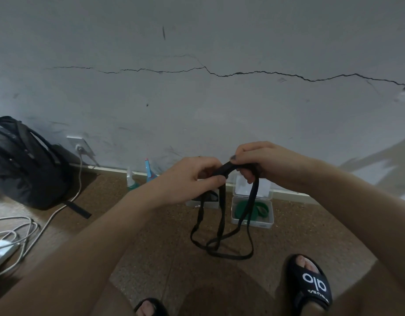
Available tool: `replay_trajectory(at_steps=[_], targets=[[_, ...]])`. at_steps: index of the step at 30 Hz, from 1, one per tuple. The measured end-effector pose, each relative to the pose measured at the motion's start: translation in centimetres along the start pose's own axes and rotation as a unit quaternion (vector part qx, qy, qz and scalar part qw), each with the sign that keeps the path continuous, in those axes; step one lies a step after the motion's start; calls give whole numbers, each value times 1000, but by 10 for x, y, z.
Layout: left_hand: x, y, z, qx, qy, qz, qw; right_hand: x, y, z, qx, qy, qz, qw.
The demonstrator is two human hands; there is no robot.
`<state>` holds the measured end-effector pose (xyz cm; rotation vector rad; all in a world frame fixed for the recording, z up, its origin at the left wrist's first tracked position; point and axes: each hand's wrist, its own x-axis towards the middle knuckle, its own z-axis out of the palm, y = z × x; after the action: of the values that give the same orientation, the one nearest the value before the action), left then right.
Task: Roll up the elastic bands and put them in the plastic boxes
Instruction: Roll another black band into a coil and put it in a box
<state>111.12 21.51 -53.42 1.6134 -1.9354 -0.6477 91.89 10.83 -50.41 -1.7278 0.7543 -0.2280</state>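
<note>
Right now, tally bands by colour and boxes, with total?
Black elastic band, held by left hand and right hand: 1
Green elastic band, in the open box: 1
Plastic boxes: 2
Total: 4

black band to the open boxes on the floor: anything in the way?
Nothing visible blocks it. Left hand and right hand hold the black band in the air above the boxes. The right box, lid open, already holds a green band; the left box is mostly hidden.
</note>
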Motion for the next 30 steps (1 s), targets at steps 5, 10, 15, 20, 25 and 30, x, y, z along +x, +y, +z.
replay_trajectory(at_steps=[5, 10, 15, 20, 25, 30], targets=[[-3, 0, -3, -100, -24, -35, 994, -1, -3, -2, 16, -2, 1, 1000], [-3, 1, -3, -98, 7, -6, 995, 0, -1, -6, 22, 14, 7, 1000], [0, -5, -5, 35, 37, 16, 999, 0, 1, -4, -69, 9, 10, 998], [2, -4, 0, 67, 19, 31, 997, 2, 2, 5, -157, -1, -6, 988], [-1, -4, -4, -39, 18, -6, 999, 5, 4, 9, -151, 9, -20, 988], [-5, -2, -13, -133, 21, -35, 990, 1, 1, 7, -108, -4, -42, 993]])
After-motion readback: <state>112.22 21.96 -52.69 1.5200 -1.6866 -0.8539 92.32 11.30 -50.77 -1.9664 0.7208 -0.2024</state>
